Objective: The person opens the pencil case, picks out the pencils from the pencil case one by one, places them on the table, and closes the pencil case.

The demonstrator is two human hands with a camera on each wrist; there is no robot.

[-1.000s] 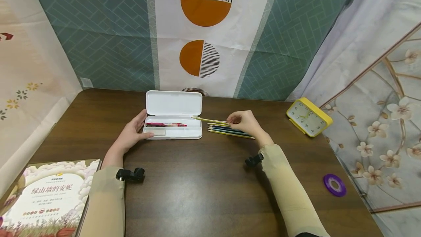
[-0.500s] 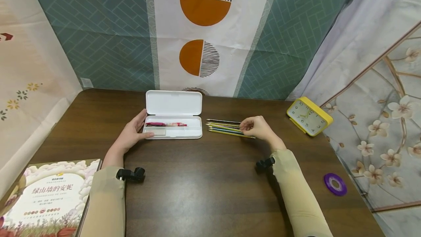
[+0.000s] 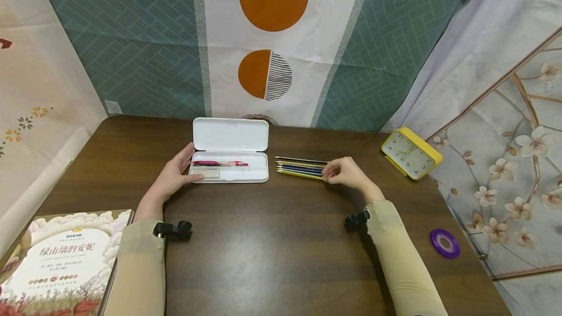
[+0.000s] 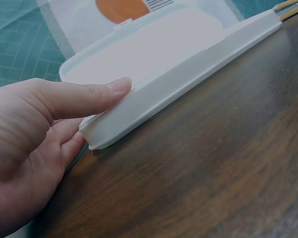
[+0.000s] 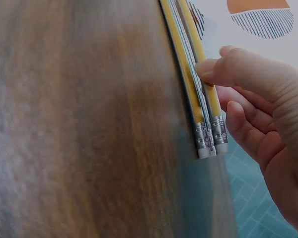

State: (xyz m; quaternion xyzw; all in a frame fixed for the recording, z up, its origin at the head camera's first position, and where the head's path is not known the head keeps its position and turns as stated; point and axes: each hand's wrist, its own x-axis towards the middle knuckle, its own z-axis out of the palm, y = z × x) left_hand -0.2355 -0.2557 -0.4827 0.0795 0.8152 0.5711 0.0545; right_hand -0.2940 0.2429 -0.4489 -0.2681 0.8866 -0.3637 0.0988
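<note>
Resting on dark wood table (image 3: 272, 238), L hand (image 3: 173, 177) gripping pencil case (image 3: 229, 152), R hand (image 3: 347, 173) pinching pencils (image 3: 300, 167), patterned wall cloths.

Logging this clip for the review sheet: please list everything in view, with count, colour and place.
White plastic pencil case: one, lid open, far middle of the table.
Red pen: one, inside the case.
Pale eraser block: one, inside the case, front left.
Colour pencils: about five, yellow, blue and dark, side by side right of the case.
Yellow square alarm clock: one, far right.
Purple tape roll: one, near right.
Illustrated book: one, near left corner.
Dark brown wooden table: one.
Left hand: holds the case's left end.
Right hand: fingertips on the pencils' eraser ends.
</note>
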